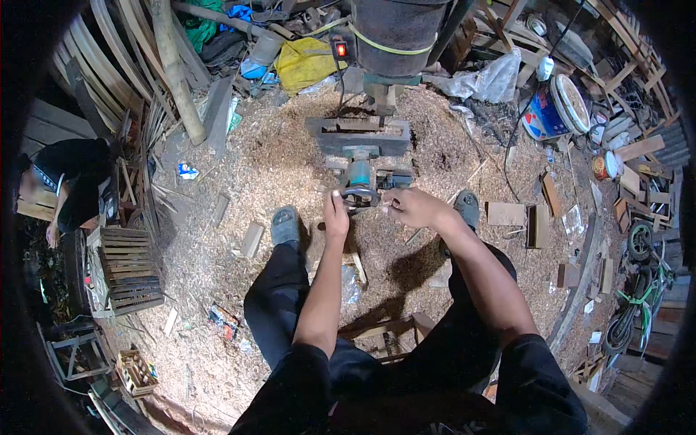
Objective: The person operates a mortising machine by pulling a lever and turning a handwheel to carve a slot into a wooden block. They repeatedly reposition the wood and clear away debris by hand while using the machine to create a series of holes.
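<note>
In the head view a dark round handwheel (360, 196) sits at the near end of a green machine vise (359, 170). My left hand (336, 215) is closed at the wheel's left rim, thumb up. On the other side, my right hand (413, 208) has its fingers curled at the wheel's right edge. Beyond the wheel, a piece of wood (355, 125) lies along the vise's dark metal jaws (391, 145). Over that wood stands the head of a large dark machine (395, 36), its tool end hard to make out.
Wood shavings cover the floor (275, 159). A red-lit switch (341, 49) is on the machine. Paint buckets (547, 112), wood offcuts (505, 214) and a small green bike (638, 297) are at right. A seated person (76, 181) and a slatted crate (127, 272) are at left.
</note>
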Demonstrator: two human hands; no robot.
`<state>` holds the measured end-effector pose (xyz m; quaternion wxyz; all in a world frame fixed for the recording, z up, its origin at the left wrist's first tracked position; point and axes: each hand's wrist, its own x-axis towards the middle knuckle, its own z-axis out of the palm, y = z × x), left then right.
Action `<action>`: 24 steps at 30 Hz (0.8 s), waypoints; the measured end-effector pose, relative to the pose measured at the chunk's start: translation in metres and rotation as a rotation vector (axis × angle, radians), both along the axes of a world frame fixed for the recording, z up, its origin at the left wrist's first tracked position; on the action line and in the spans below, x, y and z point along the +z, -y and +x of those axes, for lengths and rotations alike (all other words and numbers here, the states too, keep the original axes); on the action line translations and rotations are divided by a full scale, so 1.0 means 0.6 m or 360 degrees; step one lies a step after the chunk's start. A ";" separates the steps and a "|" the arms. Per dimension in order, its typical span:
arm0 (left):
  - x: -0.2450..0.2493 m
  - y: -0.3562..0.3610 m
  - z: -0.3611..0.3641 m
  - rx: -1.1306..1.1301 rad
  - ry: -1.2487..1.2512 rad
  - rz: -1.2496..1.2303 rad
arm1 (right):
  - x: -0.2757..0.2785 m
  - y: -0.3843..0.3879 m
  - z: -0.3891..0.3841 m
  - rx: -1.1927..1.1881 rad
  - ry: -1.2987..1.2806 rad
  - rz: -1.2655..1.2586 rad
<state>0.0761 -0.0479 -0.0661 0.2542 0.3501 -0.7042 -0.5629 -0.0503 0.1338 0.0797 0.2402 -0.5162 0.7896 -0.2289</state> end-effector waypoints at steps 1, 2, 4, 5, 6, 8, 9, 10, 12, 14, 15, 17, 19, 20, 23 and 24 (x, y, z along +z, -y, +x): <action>-0.032 0.001 0.016 0.0035 0.0091 -0.0003 | -0.004 0.000 -0.001 0.0001 -0.0006 -0.0017; -0.061 0.002 0.035 0.0074 0.0178 -0.0004 | -0.008 0.002 -0.002 0.0004 -0.0017 -0.0032; -0.137 0.013 0.088 -0.0162 0.0492 -0.0303 | 0.001 0.007 0.003 0.0004 0.0054 -0.0010; -0.206 0.015 0.113 -0.0254 0.0622 -0.0519 | 0.006 0.008 0.009 -0.0002 0.0092 0.0006; -0.248 0.015 0.126 -0.0349 0.0754 -0.0736 | 0.006 0.009 0.017 0.0016 0.0108 -0.0001; -0.259 0.004 0.127 -0.0311 0.1006 -0.0831 | 0.002 0.013 0.031 0.0057 0.0145 -0.0013; -0.265 0.002 0.122 -0.0382 0.1075 -0.0721 | -0.001 0.018 0.031 0.0154 0.0204 0.0101; -0.258 -0.002 0.113 -0.0452 0.1147 -0.0613 | 0.009 0.022 0.032 0.0144 0.0205 0.0163; -0.293 0.007 0.109 -0.0636 0.1343 -0.0677 | 0.034 0.031 0.043 0.0127 0.0225 0.0282; -0.460 0.016 0.127 -0.0625 0.1736 -0.1352 | 0.026 0.037 0.048 0.0121 0.0203 0.0184; -0.469 0.017 0.122 -0.0722 0.1813 -0.1269 | 0.024 0.040 0.046 0.0117 0.0181 0.0133; -0.409 0.010 0.099 -0.0807 0.1922 -0.1007 | 0.021 0.046 0.046 0.0131 0.0149 0.0160; -0.329 0.003 0.081 -0.0781 0.1913 -0.0773 | 0.018 0.045 0.048 0.0148 0.0155 0.0155; -0.315 0.002 0.086 -0.0740 0.1817 -0.0681 | 0.020 0.043 0.047 0.0157 0.0167 0.0132; -0.300 0.023 0.110 -0.0663 0.1449 -0.0443 | 0.017 0.028 0.031 0.0184 0.0232 0.0102; -0.296 0.035 0.120 -0.0644 0.1308 -0.0377 | 0.019 0.020 0.019 0.0189 0.0252 0.0097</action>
